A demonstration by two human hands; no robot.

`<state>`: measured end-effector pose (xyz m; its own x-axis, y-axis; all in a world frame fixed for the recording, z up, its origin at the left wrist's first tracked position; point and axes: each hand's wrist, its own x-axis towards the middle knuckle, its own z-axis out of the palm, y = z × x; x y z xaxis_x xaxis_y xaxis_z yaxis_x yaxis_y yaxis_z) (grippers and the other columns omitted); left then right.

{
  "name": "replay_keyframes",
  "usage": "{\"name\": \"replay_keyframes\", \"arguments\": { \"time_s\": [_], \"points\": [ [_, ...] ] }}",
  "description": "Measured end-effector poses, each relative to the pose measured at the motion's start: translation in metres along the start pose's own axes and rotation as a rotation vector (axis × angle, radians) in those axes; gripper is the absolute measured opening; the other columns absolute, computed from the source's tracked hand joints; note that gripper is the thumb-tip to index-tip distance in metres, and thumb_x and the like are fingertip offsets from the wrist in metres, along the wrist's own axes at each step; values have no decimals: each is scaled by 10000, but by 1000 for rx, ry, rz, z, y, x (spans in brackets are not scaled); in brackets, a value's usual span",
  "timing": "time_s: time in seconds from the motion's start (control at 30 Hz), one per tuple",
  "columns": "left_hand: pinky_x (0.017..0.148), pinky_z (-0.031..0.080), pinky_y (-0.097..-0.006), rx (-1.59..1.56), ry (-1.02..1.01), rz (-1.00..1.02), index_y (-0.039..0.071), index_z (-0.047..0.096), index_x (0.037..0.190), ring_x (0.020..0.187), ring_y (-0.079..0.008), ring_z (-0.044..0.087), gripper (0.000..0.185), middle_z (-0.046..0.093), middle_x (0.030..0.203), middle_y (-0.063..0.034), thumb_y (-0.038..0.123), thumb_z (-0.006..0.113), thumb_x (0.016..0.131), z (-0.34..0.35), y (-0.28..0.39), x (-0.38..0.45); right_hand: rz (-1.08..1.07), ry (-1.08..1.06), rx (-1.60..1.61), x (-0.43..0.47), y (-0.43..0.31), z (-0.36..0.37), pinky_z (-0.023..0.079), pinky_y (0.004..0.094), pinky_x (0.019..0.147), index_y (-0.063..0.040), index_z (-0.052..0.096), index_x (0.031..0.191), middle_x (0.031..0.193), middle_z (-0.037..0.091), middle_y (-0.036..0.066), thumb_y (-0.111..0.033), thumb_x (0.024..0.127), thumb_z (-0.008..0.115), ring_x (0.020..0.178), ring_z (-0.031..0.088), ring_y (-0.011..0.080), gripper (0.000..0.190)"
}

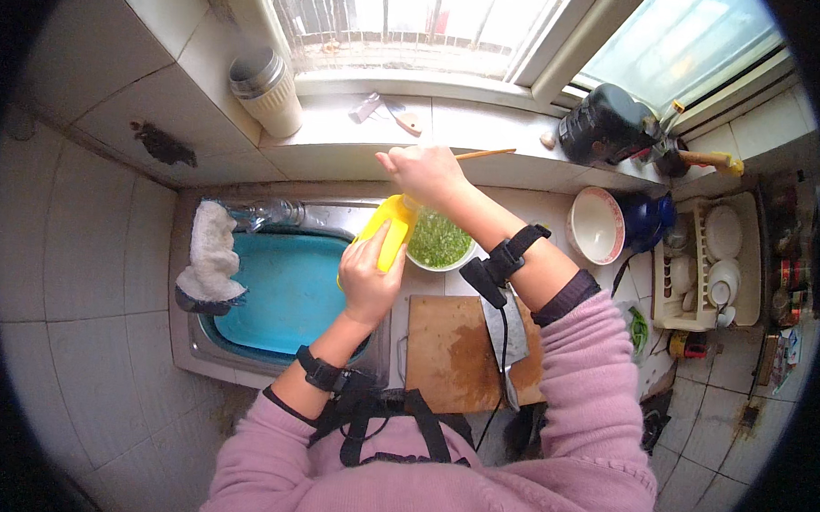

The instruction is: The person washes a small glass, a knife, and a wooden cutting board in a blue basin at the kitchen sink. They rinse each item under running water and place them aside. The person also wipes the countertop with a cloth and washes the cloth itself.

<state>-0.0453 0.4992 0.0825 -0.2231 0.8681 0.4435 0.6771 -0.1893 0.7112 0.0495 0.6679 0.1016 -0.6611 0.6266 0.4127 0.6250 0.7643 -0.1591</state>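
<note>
My left hand (pixel 372 275) grips a yellow plastic container (pixel 392 228), which is tilted over the counter. At the container's upper end is my right hand (pixel 426 175), its fingers closed around a thin wooden stick (pixel 488 154), perhaps a chopstick, that points right. Whether the right hand also grips the container's end cannot be made out. Below the right wrist stands a white bowl (pixel 443 269) of finely chopped green food (pixel 441 238), partly covered by the hand and container.
Left lies a steel sink (pixel 188 356) with a blue basin (pixel 280 299) and a white cloth (pixel 213 256). A cleaver (pixel 509 327) rests on the wooden cutting board (pixel 440 352). A patterned bowl (pixel 596 225) and a dish rack (pixel 704 266) stand right; a cup (pixel 267 92) is on the sill.
</note>
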Motion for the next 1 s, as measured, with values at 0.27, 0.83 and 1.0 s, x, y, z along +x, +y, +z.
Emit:
{"name": "replay_keyframes", "arguments": {
  "time_s": [0.27,0.83,1.0],
  "points": [
    [765,475,-405,-16,-32,-9,-21,632,1069,788,-335,623,400,656,885,-197,113,727,704,0,0,3,13,-42,-102,-10,-3,7,465,358,435,-108,527,593,497,553,89,-300,912,525,450,580,267,373],
    [728,477,-401,16,-10,71,-8,644,1041,771,-330,619,370,655,849,-177,130,718,705,0,2,2,24,34,-124,-19,5,-5,476,349,433,-112,528,592,482,553,81,-303,904,537,446,590,252,366],
    [730,478,-396,-13,-35,37,-6,644,1048,768,-329,620,378,658,865,-177,118,725,699,-4,0,-1,8,88,-111,-19,3,-3,472,356,430,-112,528,592,467,536,71,-295,907,533,443,587,253,364]
  ]
}}
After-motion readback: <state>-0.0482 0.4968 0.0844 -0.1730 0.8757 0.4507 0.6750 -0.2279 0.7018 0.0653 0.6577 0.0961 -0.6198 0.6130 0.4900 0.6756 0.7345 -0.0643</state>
